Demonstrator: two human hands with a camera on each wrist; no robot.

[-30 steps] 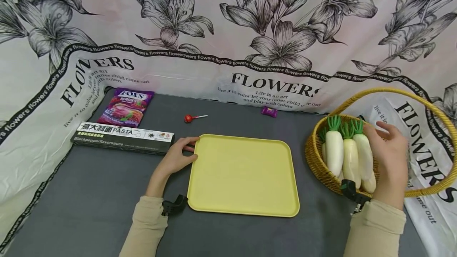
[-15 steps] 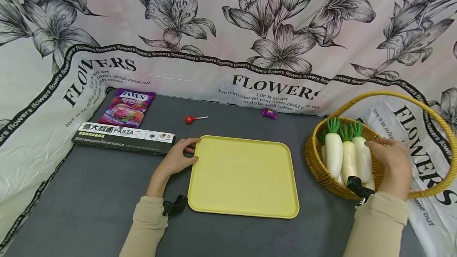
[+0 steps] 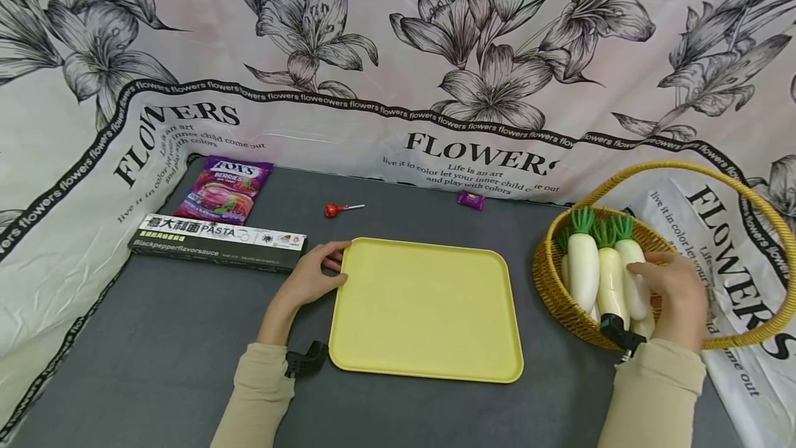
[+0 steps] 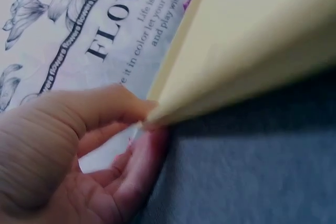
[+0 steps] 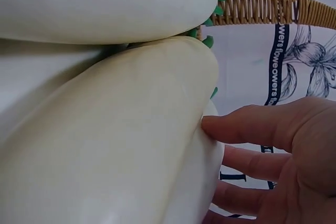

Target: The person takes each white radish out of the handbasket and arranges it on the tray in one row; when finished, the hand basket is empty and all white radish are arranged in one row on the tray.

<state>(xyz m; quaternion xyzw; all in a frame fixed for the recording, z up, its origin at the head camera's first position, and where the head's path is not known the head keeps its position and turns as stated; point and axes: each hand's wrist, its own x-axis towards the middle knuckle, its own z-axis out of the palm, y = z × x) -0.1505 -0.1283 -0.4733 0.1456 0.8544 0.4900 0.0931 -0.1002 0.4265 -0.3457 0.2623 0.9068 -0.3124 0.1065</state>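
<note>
A yellow rectangular tray (image 3: 429, 310) lies on the dark table. My left hand (image 3: 314, 274) pinches its left rim near the far corner; the left wrist view shows the thumb (image 4: 113, 103) above the rim and fingers below. To the right, several white radishes with green tops stand in a wicker basket (image 3: 550, 289). My right hand (image 3: 678, 292) is inside the basket at the rightmost upper white radish (image 3: 634, 285). In the right wrist view, the thumb (image 5: 247, 124) presses that radish's side while the other fingertips are hidden behind it.
The basket's tall handle (image 3: 761, 202) arches over the right side. At the back left lie a purple candy bag (image 3: 224, 189) and a black pasta box (image 3: 218, 244). A red lollipop (image 3: 332, 210) and a small purple wrapped candy (image 3: 470, 200) lie behind the tray.
My right hand has shifted down along the rightmost radish, first away to the right, then back left until the thumb meets its side. The left hand stays at the tray's rim.
</note>
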